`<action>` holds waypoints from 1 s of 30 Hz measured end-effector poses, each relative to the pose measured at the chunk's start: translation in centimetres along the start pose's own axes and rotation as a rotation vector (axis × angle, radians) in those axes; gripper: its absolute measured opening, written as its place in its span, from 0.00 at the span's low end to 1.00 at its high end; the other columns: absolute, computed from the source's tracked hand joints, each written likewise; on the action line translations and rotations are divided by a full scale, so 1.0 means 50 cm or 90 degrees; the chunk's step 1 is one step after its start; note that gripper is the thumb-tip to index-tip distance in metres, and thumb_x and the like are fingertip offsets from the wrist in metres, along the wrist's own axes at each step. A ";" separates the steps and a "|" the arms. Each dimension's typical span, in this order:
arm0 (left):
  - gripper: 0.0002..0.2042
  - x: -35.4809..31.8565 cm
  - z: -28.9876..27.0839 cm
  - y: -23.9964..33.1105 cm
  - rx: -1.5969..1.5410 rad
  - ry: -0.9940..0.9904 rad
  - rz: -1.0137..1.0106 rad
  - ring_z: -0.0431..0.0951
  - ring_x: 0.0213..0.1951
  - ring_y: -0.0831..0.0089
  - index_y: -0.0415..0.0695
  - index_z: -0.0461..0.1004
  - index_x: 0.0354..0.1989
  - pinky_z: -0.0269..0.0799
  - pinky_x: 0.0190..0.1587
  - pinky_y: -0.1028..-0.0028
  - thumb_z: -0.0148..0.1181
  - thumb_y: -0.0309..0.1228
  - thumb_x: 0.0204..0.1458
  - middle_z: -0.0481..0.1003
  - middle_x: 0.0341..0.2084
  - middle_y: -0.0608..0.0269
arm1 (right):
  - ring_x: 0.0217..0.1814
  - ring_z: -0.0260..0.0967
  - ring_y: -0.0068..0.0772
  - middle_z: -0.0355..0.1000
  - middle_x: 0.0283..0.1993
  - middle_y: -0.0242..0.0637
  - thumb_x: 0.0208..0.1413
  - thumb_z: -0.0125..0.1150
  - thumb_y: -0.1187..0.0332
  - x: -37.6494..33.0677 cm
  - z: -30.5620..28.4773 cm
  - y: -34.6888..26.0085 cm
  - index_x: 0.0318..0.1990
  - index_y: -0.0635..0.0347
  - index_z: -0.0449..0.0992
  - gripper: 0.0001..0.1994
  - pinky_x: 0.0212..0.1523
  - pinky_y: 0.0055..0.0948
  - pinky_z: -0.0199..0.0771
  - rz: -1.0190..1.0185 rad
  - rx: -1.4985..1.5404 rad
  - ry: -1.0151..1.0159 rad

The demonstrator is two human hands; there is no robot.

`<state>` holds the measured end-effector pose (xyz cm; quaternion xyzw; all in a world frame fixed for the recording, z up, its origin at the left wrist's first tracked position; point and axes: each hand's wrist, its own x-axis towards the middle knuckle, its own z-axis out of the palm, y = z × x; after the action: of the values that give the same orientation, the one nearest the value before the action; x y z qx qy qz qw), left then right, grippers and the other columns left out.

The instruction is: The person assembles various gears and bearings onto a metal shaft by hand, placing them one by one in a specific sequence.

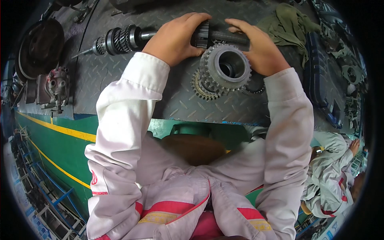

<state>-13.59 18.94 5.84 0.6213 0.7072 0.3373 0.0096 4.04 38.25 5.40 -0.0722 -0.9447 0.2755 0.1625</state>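
The bench (180, 107) carried a shaft (147, 35) lying beyond the gear stack (211, 72). Left of and beyond the stack, the left hand (174, 40) had its fingers wrapped around a collar (203, 35). Right of the stack, the right hand (262, 48) had bent fingers beside the shaft; whether they gripped it could not be told. A ring (259, 92) lay just right of the stack.
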 end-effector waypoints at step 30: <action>0.40 0.000 -0.015 0.003 -0.039 -0.043 -0.070 0.79 0.51 0.49 0.54 0.66 0.67 0.79 0.54 0.60 0.73 0.16 0.42 0.64 0.57 0.50 | 0.62 0.68 0.55 0.75 0.57 0.47 0.41 0.81 0.62 0.019 0.011 -0.034 0.70 0.50 0.61 0.47 0.63 0.44 0.67 -0.027 0.032 0.042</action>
<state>-13.76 18.60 6.49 0.5916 0.7291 0.3367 0.0707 2.89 36.74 6.14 -0.0573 -0.9331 0.2928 0.2010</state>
